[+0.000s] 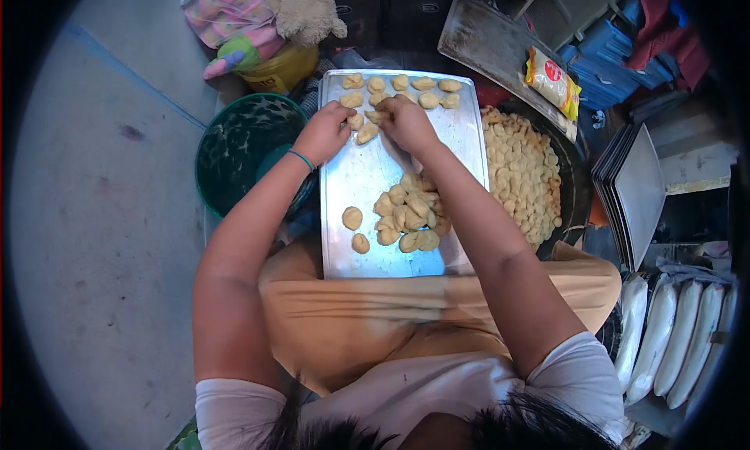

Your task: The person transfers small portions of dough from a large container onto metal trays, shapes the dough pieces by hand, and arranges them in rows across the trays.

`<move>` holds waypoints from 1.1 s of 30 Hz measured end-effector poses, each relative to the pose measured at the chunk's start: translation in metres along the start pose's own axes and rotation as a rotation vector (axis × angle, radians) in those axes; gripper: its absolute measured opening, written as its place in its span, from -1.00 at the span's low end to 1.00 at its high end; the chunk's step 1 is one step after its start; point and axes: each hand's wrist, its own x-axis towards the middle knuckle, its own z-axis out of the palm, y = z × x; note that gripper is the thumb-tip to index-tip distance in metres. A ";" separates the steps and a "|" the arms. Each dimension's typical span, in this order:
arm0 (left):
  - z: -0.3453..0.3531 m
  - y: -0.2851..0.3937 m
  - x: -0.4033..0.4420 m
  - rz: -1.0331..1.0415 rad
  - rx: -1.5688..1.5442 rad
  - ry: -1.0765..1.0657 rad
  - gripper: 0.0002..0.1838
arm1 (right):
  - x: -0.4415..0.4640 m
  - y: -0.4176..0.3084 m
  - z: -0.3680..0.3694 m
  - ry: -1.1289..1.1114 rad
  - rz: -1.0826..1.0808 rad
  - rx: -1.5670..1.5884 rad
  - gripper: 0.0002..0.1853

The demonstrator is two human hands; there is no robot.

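A shiny metal baking tray [351,176] rests across my lap. Toward its far end, pale yellow dough pieces [428,100] sit in rows. My left hand [324,134] is at the tray's left edge, its fingers closed on a small dough piece [355,122]. My right hand [408,126] pinches another piece beside it; the fingers partly hide that one. Just below both hands lies one more dough piece [366,133]. Nearer to me is a heap of dough pieces [406,216], partly behind my right forearm, and two single pieces lie to its left.
On the right stands a large dark basin holding many small dough pieces [519,176]. A green tub [226,192] is on the left. Behind are a worn tray [500,55] with a yellow-and-white packet [552,83]. Stacked trays [633,192] lean at far right, above white filled bags [652,337].
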 end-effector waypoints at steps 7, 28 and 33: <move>0.009 0.001 0.003 -0.010 0.100 0.078 -0.75 | -0.032 -0.019 0.007 -0.125 -0.154 -0.131 -0.74; 0.036 0.041 0.013 0.318 0.431 0.061 -0.61 | -0.031 0.056 -0.052 0.105 0.192 0.096 -0.65; 0.057 0.057 0.035 0.454 0.462 0.041 -0.79 | -0.055 0.042 -0.058 0.186 0.136 -0.028 -0.60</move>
